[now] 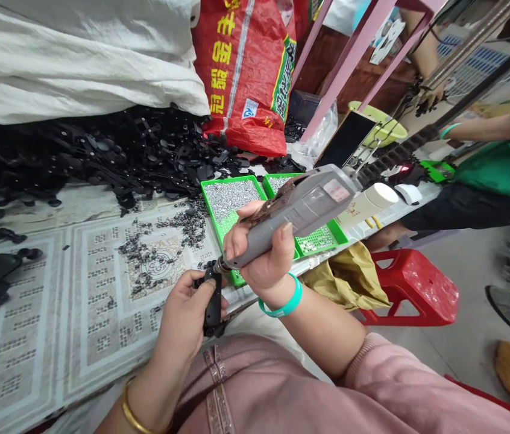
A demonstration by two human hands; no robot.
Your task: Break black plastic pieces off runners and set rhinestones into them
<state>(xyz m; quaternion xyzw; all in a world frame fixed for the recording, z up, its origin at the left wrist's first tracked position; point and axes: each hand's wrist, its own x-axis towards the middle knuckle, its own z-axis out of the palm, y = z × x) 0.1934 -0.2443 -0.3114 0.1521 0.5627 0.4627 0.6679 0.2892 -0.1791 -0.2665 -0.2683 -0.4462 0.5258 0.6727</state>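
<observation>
My right hand [261, 250] is wrapped round a grey electric screwdriver [302, 208], with a teal band on that wrist. The screwdriver's tip meets the top of a black plastic part [213, 304], which my left hand [187, 316] grips upright at the table's front edge. A gold bangle sits on my left wrist. Just behind my hands stand two green trays: the left tray [232, 202] holds small silver screws, and the right tray [322, 238] is partly hidden by the screwdriver.
A large heap of black plastic parts [101, 150] covers the back of the patterned table, under a white sack [78, 54] and a red sack [248, 66]. A phone [345, 138], white cup [370, 202] and red stool [411, 289] are right. A person in green [499, 163] works there.
</observation>
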